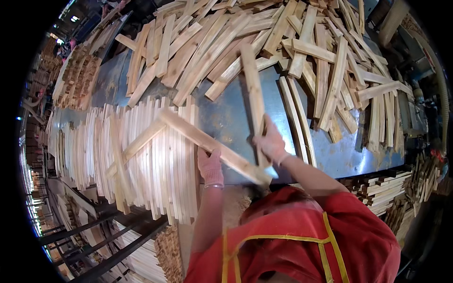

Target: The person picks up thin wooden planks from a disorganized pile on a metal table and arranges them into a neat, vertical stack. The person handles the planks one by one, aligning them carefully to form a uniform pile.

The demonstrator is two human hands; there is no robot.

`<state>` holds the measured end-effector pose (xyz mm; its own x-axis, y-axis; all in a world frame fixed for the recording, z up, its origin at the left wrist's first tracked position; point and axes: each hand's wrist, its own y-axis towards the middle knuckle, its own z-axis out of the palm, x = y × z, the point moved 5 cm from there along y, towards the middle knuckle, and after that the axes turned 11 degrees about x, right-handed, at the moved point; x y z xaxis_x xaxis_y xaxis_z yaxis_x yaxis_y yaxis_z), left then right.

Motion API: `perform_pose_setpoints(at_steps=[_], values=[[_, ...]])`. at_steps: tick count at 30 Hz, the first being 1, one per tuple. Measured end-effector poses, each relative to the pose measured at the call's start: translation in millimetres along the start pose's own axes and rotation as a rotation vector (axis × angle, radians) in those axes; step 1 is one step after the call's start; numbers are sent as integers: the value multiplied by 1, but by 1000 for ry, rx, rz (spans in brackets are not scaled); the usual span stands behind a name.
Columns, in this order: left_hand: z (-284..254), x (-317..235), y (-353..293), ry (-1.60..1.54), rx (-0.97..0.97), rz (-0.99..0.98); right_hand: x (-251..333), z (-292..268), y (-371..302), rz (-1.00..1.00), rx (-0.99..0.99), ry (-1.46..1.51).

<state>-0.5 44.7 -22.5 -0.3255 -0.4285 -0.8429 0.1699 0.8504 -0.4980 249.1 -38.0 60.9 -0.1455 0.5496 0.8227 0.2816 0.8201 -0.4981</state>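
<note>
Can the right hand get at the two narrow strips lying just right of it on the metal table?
Probably yes: the strips lie close beside the right hand with nothing seen in between, though that hand already holds a board.

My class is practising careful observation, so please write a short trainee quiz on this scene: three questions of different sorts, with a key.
1. Multiple choice: What does the left hand hold?
a) a hammer
b) a wooden board
c) a cloth

2. True or false: The right hand is empty.

3. Fill the gap: The row of boards set side by side lies mostly to the person's ____.

Key:
1. b
2. False; it grips a second board.
3. left
</note>
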Motion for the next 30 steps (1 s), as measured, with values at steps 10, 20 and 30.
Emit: perform_pose_setpoints(at_steps=[10,20,30], values=[[48,-23,-34,968,-3,2,-25,29,-19,-218,396,-408],[-57,2,-53,1443,-341,170,-109,-102,-23,95,-442,-492],[-36,-4,-61,1309,-68,572,-10,124,-5,65,253,-97]])
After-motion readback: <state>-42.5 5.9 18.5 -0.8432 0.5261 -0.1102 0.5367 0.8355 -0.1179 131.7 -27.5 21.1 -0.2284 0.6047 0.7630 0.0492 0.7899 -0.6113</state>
